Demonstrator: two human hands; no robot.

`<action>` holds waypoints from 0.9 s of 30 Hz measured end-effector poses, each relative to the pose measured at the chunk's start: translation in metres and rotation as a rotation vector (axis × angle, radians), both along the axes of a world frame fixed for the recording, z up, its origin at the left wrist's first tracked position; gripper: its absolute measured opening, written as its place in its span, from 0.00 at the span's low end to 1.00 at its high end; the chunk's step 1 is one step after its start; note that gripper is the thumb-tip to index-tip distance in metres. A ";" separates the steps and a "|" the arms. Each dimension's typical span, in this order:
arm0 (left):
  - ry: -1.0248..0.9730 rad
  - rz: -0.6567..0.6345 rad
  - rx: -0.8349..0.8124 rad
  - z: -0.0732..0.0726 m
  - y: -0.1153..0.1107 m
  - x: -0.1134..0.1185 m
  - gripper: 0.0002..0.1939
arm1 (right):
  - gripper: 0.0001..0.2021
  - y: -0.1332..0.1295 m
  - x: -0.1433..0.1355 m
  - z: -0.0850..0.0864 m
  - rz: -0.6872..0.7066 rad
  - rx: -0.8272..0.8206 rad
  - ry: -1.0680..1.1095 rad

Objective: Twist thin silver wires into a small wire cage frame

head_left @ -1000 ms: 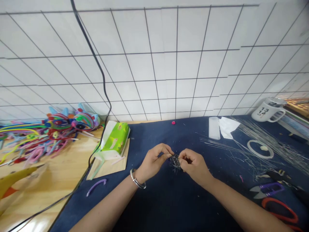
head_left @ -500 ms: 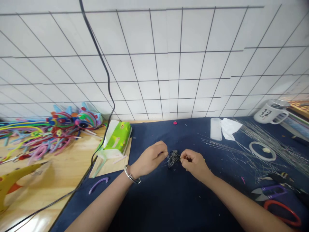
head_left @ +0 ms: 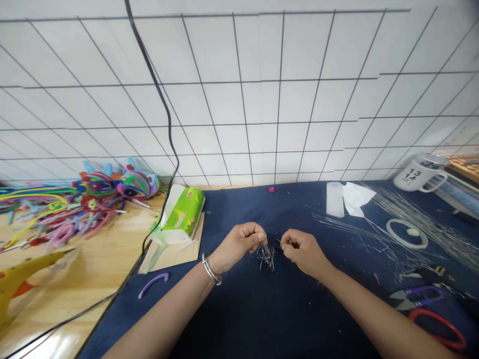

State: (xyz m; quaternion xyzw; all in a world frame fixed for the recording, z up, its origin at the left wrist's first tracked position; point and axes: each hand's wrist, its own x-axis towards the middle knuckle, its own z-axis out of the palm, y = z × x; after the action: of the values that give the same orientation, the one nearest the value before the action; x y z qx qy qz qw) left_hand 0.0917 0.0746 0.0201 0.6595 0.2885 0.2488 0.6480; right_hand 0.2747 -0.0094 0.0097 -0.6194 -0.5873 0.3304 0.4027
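Navy cloth (head_left: 235,212) covers the table (head_left: 101,271). Left hand (head_left: 240,245) has regripped the wire tangle (head_left: 267,257), likely steadying it; right hand (head_left: 305,252) pinches a thin piece (head_left: 277,240).

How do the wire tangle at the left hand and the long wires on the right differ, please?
The wire tangle is small and curled; the long wires are mostly straight. The left hand holds the wire tangle; the long wires lie on the blue cloth. Both have thin strands.
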 end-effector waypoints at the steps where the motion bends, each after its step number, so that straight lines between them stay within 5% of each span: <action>1: 0.027 -0.004 0.008 0.000 0.001 0.000 0.12 | 0.05 0.001 0.002 0.002 -0.014 0.006 -0.010; 12: 0.146 -0.080 0.144 0.002 -0.013 0.006 0.05 | 0.05 -0.010 -0.016 0.019 0.029 -0.024 0.037; 23: 0.255 -0.027 0.780 0.002 -0.026 0.008 0.08 | 0.05 -0.018 -0.028 0.013 -0.033 0.156 -0.188; 27: 0.168 -0.063 0.701 -0.002 -0.018 0.004 0.07 | 0.06 -0.019 -0.026 0.014 0.066 0.282 -0.335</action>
State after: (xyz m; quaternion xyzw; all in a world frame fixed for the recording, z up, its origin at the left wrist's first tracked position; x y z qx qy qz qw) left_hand 0.0960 0.0565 0.0184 0.8684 0.2171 0.2575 0.3638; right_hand 0.2486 -0.0282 0.0239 -0.5836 -0.7064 0.1508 0.3710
